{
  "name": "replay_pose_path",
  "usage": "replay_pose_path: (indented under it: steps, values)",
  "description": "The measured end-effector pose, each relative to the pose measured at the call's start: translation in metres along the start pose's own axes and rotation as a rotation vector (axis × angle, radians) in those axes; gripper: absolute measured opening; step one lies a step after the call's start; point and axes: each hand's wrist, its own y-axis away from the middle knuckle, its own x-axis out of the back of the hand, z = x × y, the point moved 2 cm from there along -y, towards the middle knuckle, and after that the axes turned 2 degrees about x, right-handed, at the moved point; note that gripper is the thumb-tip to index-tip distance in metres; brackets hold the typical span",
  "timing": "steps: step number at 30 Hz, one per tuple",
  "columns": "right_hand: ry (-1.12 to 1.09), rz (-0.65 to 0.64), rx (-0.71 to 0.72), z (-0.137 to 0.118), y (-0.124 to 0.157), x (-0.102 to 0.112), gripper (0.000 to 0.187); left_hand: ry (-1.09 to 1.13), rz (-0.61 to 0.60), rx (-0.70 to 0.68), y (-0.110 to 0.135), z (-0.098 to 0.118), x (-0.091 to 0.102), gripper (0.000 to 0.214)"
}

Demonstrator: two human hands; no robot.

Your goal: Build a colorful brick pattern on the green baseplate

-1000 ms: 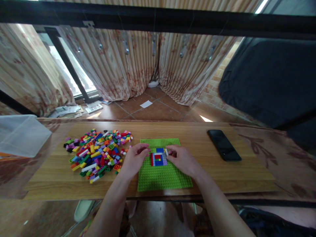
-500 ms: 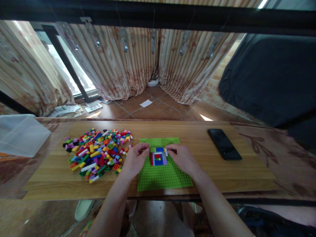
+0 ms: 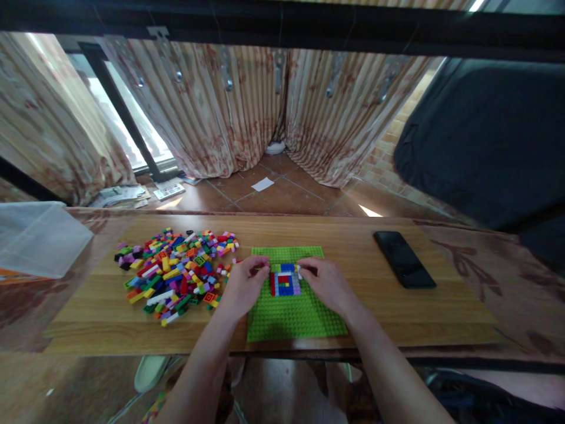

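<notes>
A green studded baseplate (image 3: pixel 291 321) lies on the table, with a small square of coloured building bricks (image 3: pixel 286 284) pressed onto its upper middle; red, blue, yellow, white and lilac show in it. At the square's upper right corner my right hand (image 3: pixel 324 280) has thumb and forefinger closed on a small white brick (image 3: pixel 301 274), partly hidden by the fingertips. My left hand (image 3: pixel 247 282) is at the upper left corner, its fingers curled and pinched together. Whatever may be between those fingertips is too small to make out.
Left of the baseplate spreads a heap of loose mixed bricks (image 3: pixel 176 274). A black phone (image 3: pixel 404 259) lies on the wooden table (image 3: pixel 366 318) to the right. Beyond the left end stands a translucent plastic bin (image 3: pixel 44 241).
Both hands keep almost the same place over the baseplate. The white brick is a little more covered by the right fingertips; the whole view has shifted slightly.
</notes>
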Motion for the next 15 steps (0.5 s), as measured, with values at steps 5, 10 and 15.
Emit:
replay_pose_path:
  steps: [5, 10, 15]
  values:
    - [-0.019, 0.017, -0.023, 0.0001, -0.0004, -0.0011, 0.022, -0.028, -0.006, -0.016, 0.0001, -0.0002, -0.0002, 0.019]
    - [-0.046, 0.023, -0.022, 0.0026, -0.0011, -0.0019, 0.021, -0.046, 0.003, -0.029, 0.0005, -0.0004, -0.0006, 0.018]
    - [-0.045, 0.01, -0.018, 0.0035, -0.0028, -0.0028, 0.022, -0.091, -0.006, -0.049, 0.0006, 0.0, -0.0022, 0.019]
